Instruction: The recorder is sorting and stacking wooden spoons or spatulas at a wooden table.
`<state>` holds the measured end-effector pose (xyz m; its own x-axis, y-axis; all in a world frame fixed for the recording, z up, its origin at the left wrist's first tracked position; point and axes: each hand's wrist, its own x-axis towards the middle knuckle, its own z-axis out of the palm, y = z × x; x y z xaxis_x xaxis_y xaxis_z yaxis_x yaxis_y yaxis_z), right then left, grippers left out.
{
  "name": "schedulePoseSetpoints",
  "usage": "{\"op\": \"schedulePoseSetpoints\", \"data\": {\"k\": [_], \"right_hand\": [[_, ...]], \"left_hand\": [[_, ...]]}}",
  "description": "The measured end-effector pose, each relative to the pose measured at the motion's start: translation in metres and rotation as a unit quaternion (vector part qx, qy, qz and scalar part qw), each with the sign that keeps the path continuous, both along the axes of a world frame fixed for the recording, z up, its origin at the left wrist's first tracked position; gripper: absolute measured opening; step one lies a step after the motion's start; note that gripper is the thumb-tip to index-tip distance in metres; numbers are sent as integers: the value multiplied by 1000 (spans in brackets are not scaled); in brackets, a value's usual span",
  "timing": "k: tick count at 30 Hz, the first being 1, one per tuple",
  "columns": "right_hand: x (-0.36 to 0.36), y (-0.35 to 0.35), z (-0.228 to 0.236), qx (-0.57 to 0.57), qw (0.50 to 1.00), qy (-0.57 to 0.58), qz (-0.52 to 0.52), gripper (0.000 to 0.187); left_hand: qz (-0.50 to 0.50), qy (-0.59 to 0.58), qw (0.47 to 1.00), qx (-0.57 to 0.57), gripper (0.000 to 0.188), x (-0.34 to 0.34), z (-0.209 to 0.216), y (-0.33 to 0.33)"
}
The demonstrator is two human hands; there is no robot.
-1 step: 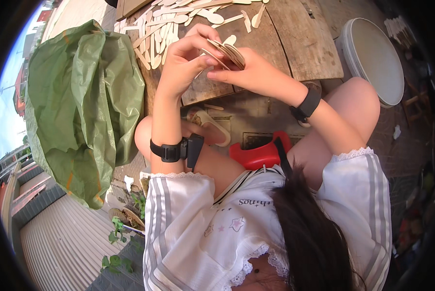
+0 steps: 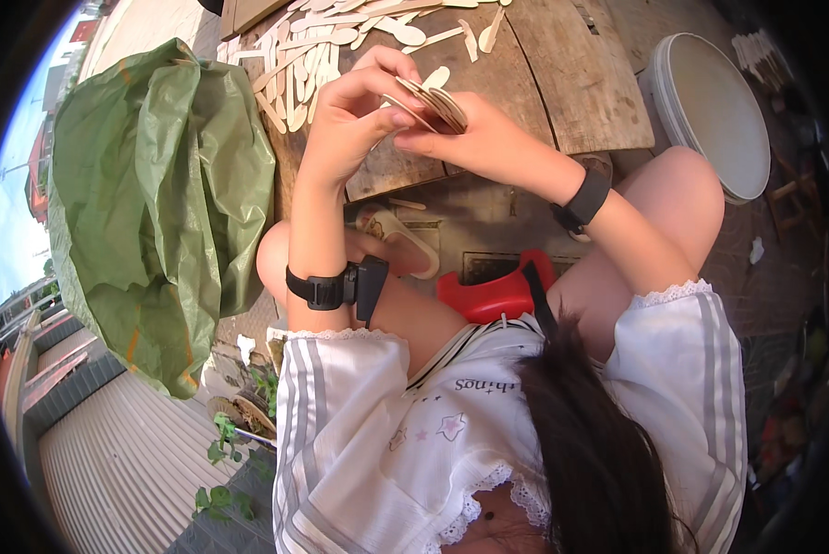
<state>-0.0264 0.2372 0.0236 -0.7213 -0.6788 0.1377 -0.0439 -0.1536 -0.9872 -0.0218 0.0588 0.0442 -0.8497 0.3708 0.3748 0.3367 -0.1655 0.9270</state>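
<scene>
A worn wooden table (image 2: 588,103) stands outdoors, bright sky (image 2: 22,134) far left.

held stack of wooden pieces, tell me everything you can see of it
The held stack of wooden pieces is pale brown, its pieces thin and flat with rounded visible ends. It is tilted and loosely fanned above the wooden table. The right hand holds it from the right; the left hand touches its left side. Their number is unclear.
</scene>
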Motion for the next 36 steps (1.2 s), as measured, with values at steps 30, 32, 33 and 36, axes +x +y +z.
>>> {"op": "schedulePoseSetpoints", "data": {"k": [30,32,33,36], "right_hand": [[-5,-1,-41,-19,979,195,-52,24],[-5,0,-43,0,981,183,-64,23],[-5,0,-44,-6,983,175,-57,22],[-7,-3,-49,-11,984,170,-55,20]], "left_hand": [[5,144,974,-177,19,15,-1,44],[77,154,973,-155,10,17,-2,52],[76,154,973,-155,10,17,-3,52],[90,122,978,-144,10,19,-5,53]]}}
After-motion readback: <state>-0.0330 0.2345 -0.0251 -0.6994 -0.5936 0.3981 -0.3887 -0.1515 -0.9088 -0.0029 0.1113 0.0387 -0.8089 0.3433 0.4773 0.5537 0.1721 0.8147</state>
